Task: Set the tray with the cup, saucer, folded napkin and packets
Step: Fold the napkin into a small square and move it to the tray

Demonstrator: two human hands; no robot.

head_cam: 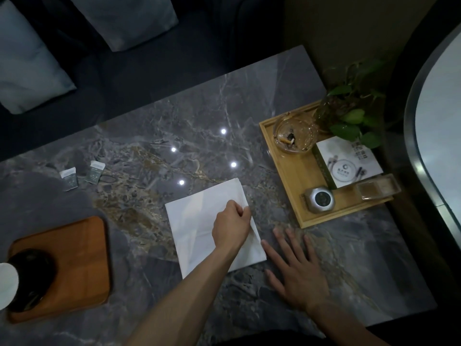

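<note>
A white napkin (197, 216) lies spread on the grey marble table (149, 136). My left hand (230, 224) reaches across it and pinches its right edge, lifting a fold. My right hand (296, 268) rests flat and open on the table just right of the napkin's lower corner. Two small packets (82, 174) lie at the far left. A dark wooden tray (82, 255) sits at the lower left with a dark saucer (32, 278) on it and a white cup (7, 285) cut off by the frame edge.
A light wooden tray (296, 176) at the right holds a glass ashtray (294, 133), a potted plant (354, 113), a card (349, 163), a round metal device (319, 198) and a clear box (376, 188). A sofa with cushions (30, 71) stands behind the table.
</note>
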